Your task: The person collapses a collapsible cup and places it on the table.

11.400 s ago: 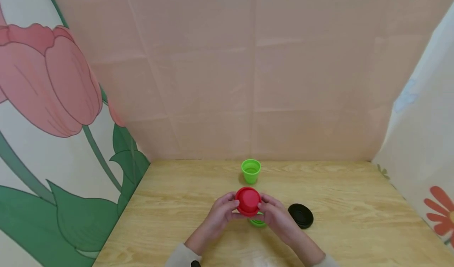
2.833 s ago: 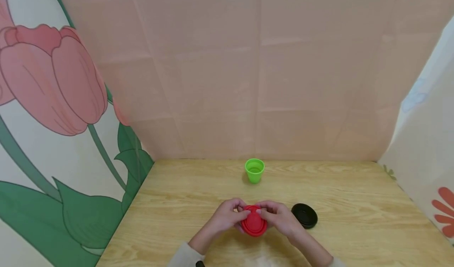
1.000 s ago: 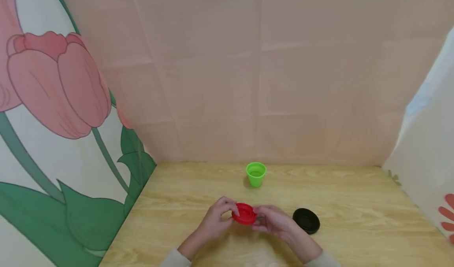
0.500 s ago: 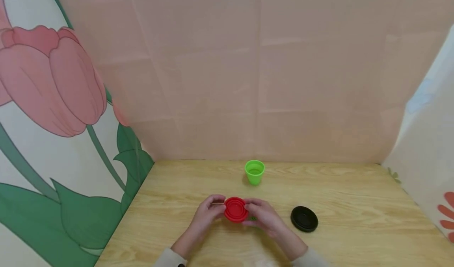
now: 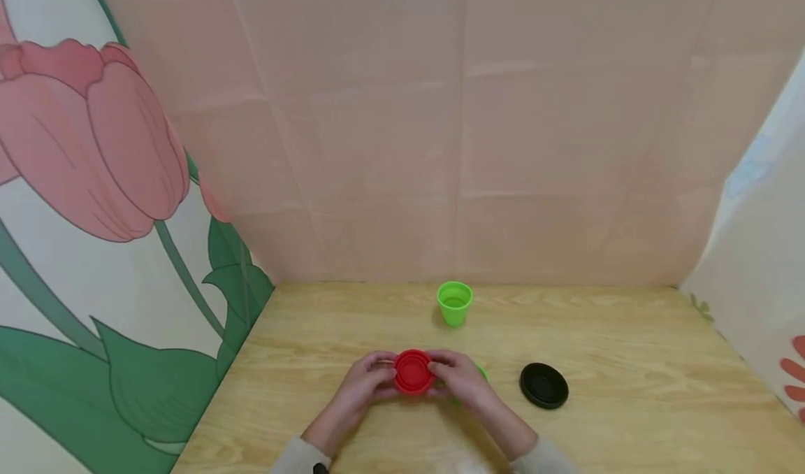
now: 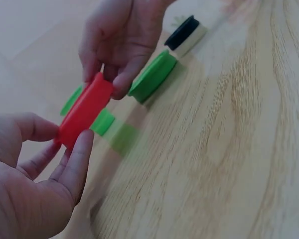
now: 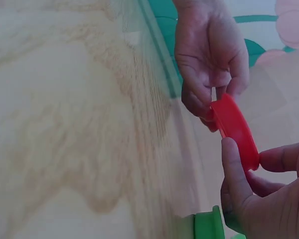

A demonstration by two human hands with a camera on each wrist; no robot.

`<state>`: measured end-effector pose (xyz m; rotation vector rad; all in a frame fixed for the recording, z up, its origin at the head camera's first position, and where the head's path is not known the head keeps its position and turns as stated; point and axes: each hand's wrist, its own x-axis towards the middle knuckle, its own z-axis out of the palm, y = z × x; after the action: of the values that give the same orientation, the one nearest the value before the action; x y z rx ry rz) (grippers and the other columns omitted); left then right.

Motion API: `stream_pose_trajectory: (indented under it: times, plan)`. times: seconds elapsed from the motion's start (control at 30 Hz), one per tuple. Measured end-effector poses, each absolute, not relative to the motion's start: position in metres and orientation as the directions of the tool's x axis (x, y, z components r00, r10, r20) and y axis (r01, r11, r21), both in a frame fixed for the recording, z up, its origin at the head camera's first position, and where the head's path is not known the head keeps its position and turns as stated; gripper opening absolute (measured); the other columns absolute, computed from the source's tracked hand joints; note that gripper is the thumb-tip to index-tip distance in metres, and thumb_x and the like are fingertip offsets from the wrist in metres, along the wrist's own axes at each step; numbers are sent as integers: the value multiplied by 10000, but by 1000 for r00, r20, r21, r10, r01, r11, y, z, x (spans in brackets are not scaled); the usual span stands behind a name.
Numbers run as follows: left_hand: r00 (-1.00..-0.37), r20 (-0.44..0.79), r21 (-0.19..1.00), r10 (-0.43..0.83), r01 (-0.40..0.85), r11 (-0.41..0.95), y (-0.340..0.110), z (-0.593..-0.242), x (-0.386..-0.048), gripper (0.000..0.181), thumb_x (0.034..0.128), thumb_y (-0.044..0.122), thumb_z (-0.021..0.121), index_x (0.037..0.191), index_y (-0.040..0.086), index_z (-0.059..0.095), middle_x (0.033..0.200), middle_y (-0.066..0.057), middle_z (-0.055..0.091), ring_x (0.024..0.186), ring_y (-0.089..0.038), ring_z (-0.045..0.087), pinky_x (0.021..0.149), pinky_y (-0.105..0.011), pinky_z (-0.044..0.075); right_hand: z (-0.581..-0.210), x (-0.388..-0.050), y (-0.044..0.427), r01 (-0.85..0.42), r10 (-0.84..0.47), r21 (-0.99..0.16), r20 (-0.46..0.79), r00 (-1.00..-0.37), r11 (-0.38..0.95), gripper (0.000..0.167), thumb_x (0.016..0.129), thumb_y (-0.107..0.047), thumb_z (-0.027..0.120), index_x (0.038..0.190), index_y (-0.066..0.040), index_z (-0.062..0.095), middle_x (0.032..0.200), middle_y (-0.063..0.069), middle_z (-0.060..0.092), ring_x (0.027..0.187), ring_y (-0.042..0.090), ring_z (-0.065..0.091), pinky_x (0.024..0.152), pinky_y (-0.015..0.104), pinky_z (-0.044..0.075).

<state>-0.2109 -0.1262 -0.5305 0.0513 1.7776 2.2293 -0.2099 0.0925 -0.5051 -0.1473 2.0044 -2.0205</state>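
Note:
A red collapsible cup (image 5: 412, 372), pressed down to a flat ringed disc, is held above the table between both hands. My left hand (image 5: 358, 384) pinches its left rim, thumb on the near side. Opposite it, my right hand (image 5: 464, 379) pinches the right rim between thumb and fingers. The left wrist view shows the red cup (image 6: 87, 112) tilted and edge-on, apart from the tabletop. Mostly hidden behind my right hand in the head view, a flat green collapsible cup (image 6: 153, 77) lies on the table.
An extended green cup (image 5: 454, 303) stands upright toward the back of the wooden table (image 5: 327, 334). To the right of my right hand lies a flat black round piece (image 5: 544, 386). A pinkish cloth (image 5: 377, 145) hangs behind the table.
Earlier the red cup showed its raised base; it was flattened and turned so its ringed inside shows. In the last second both hands have shifted it slightly left.

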Motion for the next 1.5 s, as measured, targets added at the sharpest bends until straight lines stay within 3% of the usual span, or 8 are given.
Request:
stream_pose_trajectory:
  times: [0.33, 0.53, 0.77, 1.1, 1.3, 1.5]
  plan:
    - [-967, -171, 975, 189, -194, -108, -131, -529, -213, 400, 913, 15, 625, 1292, -93, 556, 1001, -67, 662, 870, -134, 657, 784, -327, 615, -504, -218, 85, -13, -316, -982, -47, -948, 186, 331, 991, 9, 536, 1280, 166, 570, 1104, 233, 670, 843, 202, 669, 705, 393, 636]
    - [-963, -181, 978, 199, -197, -67, -135, -525, -214, 366, 961, 57, 583, 1283, -113, 551, 1023, -68, 661, 878, -130, 641, 784, -317, 609, -500, -219, 81, -38, -301, -951, -59, -952, 307, 366, 1024, -154, 552, 1252, 123, 622, 1024, 202, 715, 815, 245, 718, 686, 373, 629]
    - [-950, -217, 975, 225, -223, -2, -139, -518, -215, 406, 975, 88, 555, 1319, -127, 534, 1092, -150, 667, 908, -168, 662, 824, -354, 614, -502, -223, 78, 56, -204, -964, -111, -973, 260, 502, 1058, -281, 489, 1269, 164, 584, 1010, 233, 707, 850, 295, 723, 694, 411, 633]
    - [-939, -248, 968, 239, -248, 32, -141, -517, -218, 462, 967, 97, 555, 1359, -140, 498, 1096, -163, 657, 917, -178, 652, 821, -341, 609, -498, -227, 85, 25, -207, -961, -85, -975, 277, 514, 1064, -327, 487, 1190, 148, 635, 1007, 266, 712, 860, 342, 727, 717, 434, 631]
    - [-965, -173, 981, 195, -151, 126, -141, -515, -221, 476, 912, 66, 575, 1345, -122, 510, 1136, -164, 621, 926, -204, 607, 795, -365, 606, -494, -236, 106, -36, -127, -915, -17, -992, 403, 385, 1043, -291, 541, 1171, 35, 701, 1059, 184, 729, 903, 299, 724, 781, 403, 615]
    - [-992, 3, 914, 125, 53, 403, -140, -503, -231, 405, 952, 130, 647, 1312, -42, 586, 1255, -225, 606, 975, -238, 637, 746, -369, 601, -489, -245, 128, -197, -148, -810, 137, -979, 553, 332, 1045, -279, 568, 1247, -48, 695, 1186, 117, 714, 1114, 311, 668, 947, 470, 562]
